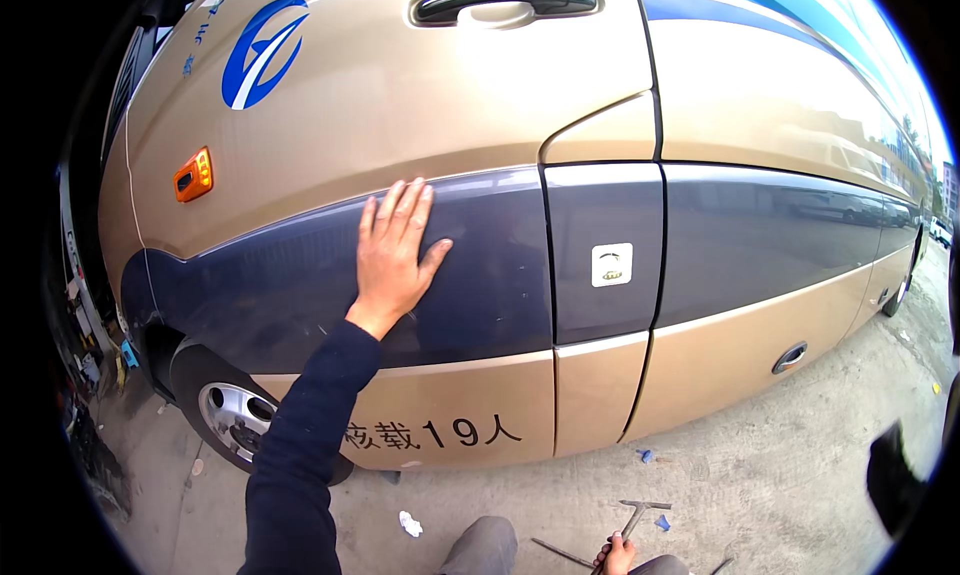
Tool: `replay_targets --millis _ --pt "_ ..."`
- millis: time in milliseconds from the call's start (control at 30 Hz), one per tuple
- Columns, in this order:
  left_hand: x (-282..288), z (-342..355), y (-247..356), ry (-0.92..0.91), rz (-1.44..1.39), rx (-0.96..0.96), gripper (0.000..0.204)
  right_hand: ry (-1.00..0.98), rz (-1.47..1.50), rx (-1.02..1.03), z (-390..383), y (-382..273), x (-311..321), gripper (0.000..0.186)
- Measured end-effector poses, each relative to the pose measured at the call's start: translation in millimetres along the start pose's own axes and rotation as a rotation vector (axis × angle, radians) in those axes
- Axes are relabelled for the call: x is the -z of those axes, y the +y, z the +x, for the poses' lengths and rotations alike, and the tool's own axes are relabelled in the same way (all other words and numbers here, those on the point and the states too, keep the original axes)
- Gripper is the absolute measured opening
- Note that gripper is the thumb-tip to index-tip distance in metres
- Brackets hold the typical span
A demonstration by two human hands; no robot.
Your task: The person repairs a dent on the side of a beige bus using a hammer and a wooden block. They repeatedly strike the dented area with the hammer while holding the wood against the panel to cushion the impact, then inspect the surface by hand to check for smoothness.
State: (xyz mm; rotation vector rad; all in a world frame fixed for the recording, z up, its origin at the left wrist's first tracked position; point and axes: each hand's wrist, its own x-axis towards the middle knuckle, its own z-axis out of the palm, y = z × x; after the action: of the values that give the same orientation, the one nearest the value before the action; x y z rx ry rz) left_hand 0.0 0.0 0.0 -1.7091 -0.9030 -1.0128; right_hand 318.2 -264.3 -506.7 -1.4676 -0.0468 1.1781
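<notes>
My left hand (392, 263) lies flat on the dark grey band (480, 265) of a gold minibus (420, 115). Its fingers are stretched and a little apart, with the tips near the band's upper edge; nothing is in it. Low in the view, in front of the bus side, my right hand (617, 553) is wrapped round the handle of a slim-headed hammer (636, 516), held with the head up. Faint light marks show on the dark band around my left hand.
A front wheel (235, 410) stands left of my sleeve. Above are a black door handle (505, 2) and an orange side lamp (194, 175). A square fuel-flap sticker (612, 265) sits rightward. White crumpled paper (410, 524), blue scraps (646, 456) and a thin rod (560, 552) lie on concrete.
</notes>
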Motion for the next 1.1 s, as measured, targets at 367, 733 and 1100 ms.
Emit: replay_targets --millis 367,733,1100 --pt "-16.9 3.4 38.6 0.087 -0.007 0.105 0.072 -0.067 0.038 0.187 15.6 15.1 14.5 0.031" --pt "-22.8 21.6 76.0 0.035 -0.048 0.045 0.074 -0.083 -0.063 0.182 46.5 44.5 19.0 0.021" --pt "3.0 60.8 52.9 0.037 -0.284 -0.146 0.058 0.344 -0.805 0.422 77.0 98.1 30.6 0.032"
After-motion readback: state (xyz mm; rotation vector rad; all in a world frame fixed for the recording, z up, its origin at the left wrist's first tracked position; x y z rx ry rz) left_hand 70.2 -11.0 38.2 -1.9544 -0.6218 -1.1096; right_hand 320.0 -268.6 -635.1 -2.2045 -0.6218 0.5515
